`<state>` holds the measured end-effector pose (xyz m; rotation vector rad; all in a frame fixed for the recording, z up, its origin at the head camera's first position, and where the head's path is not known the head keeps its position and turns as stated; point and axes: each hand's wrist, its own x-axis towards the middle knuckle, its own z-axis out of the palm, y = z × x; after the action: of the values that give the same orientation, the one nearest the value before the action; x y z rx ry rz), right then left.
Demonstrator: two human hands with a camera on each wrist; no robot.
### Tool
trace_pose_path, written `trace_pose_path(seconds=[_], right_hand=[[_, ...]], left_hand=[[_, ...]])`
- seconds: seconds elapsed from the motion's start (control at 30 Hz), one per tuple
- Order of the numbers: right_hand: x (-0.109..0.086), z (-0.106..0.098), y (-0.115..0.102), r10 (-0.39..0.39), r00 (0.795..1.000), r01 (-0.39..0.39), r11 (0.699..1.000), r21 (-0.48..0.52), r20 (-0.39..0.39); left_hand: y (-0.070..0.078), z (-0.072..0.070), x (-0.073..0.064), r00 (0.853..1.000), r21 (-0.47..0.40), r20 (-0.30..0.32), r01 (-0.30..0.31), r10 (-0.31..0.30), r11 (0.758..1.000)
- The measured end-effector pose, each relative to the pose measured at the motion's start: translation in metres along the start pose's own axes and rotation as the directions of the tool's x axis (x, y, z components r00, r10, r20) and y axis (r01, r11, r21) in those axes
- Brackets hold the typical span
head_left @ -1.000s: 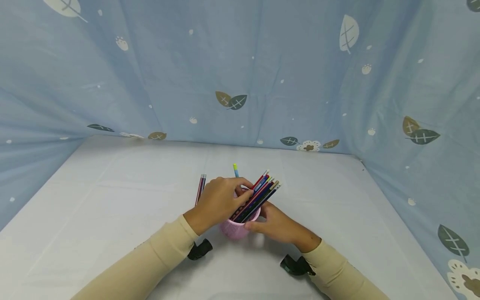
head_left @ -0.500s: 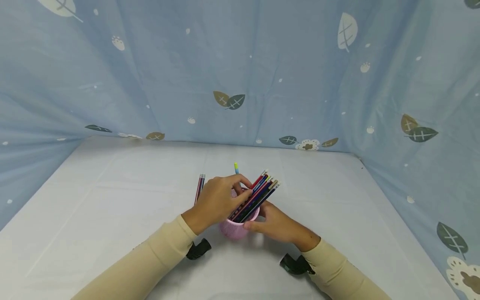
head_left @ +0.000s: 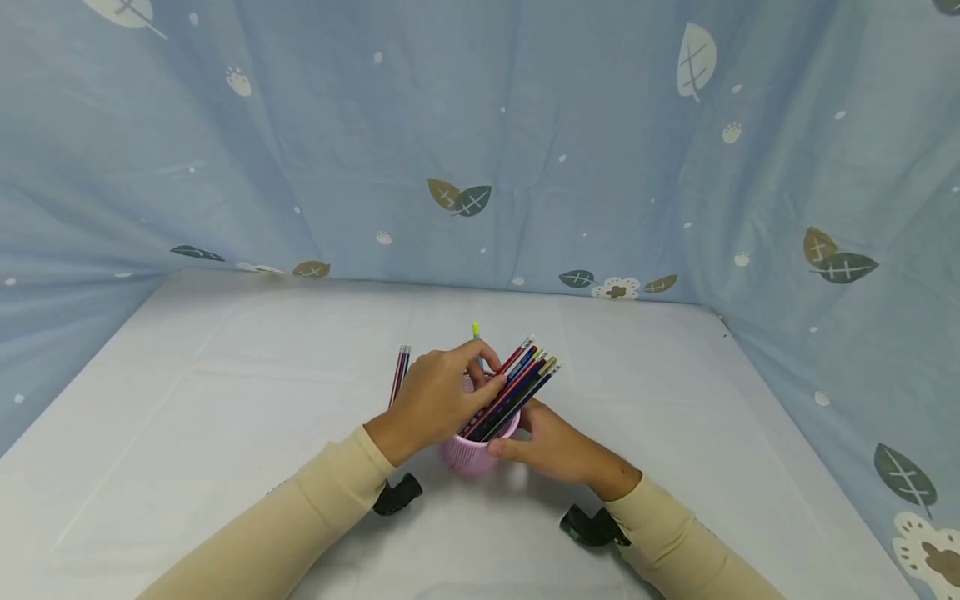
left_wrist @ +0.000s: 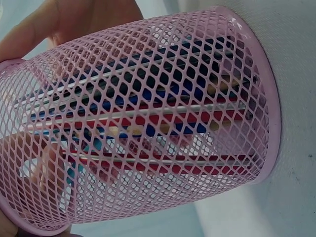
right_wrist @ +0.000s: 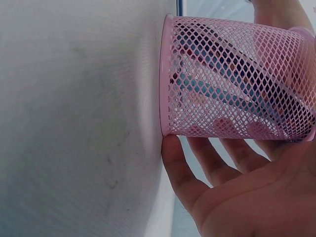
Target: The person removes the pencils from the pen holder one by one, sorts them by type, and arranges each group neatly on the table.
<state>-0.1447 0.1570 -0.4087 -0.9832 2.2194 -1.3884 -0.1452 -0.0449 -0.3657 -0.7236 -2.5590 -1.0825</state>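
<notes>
In the head view a pink mesh pencil cup (head_left: 467,457) stands upright on the white table, with several pencils (head_left: 517,396) leaning to the right in it. My right hand (head_left: 558,446) grips the cup's side, its fingers wrapped round the far side in the right wrist view. My left hand (head_left: 438,396) reaches over the rim, thumb and forefinger pinching a red pencil (head_left: 516,357) at the bunch's left edge. Through the mesh in the left wrist view, fingertips (left_wrist: 52,160) show beside a red pencil (left_wrist: 173,164). A blue pencil with a yellow end (head_left: 476,332) pokes up behind the left hand.
Several striped pencils (head_left: 401,371) show beyond the left hand, their lower parts hidden by it. Black wrist mounts (head_left: 397,495) hang below both wrists. A blue leaf-print curtain (head_left: 480,150) borders the white table (head_left: 225,375) at the back and sides.
The left fingers have shifted slightly, and the red pencil now stands a little apart from the bunch. The yellow-ended pencil has tipped slightly right. The right hand stays on the cup.
</notes>
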Motion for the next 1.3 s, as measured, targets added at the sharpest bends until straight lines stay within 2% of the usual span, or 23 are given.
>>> trace_pose_path(seconds=[0.23, 0.43, 0.67, 0.8, 1.03, 1.3], right_hand=[[0.001, 0.000, -0.001, 0.003, 1.000, -0.003, 1.000, 0.007, 0.004], [0.001, -0.001, -0.001, 0.008, 1.000, -0.008, 1.000, 0.006, 0.000], [0.001, -0.001, 0.000, 0.025, 0.999, -0.025, 1.000, 0.006, -0.021], [0.000, -0.001, -0.001, 0.047, 0.999, -0.047, 0.999, 0.009, -0.015], [0.000, 0.000, -0.002, 0.057, 0.998, -0.057, 0.998, 0.009, -0.010], [0.001, -0.001, 0.000, 0.059, 0.998, -0.058, 0.998, 0.008, -0.016]], left_hand=[[-0.001, -0.001, 0.001, 1.000, -0.028, 0.013, 0.004, -0.003, 1.000], [-0.003, -0.005, 0.003, 0.998, -0.126, 0.049, 0.056, -0.050, 0.990], [-0.005, -0.011, 0.007, 0.995, -0.246, 0.080, 0.070, -0.051, 0.967], [-0.005, -0.015, 0.008, 0.997, -0.278, 0.062, 0.070, -0.055, 0.958], [-0.001, -0.022, 0.009, 0.999, -0.246, 0.005, 0.050, -0.050, 0.968], [0.004, -0.032, 0.010, 0.998, -0.284, -0.033, 0.044, -0.055, 0.958]])
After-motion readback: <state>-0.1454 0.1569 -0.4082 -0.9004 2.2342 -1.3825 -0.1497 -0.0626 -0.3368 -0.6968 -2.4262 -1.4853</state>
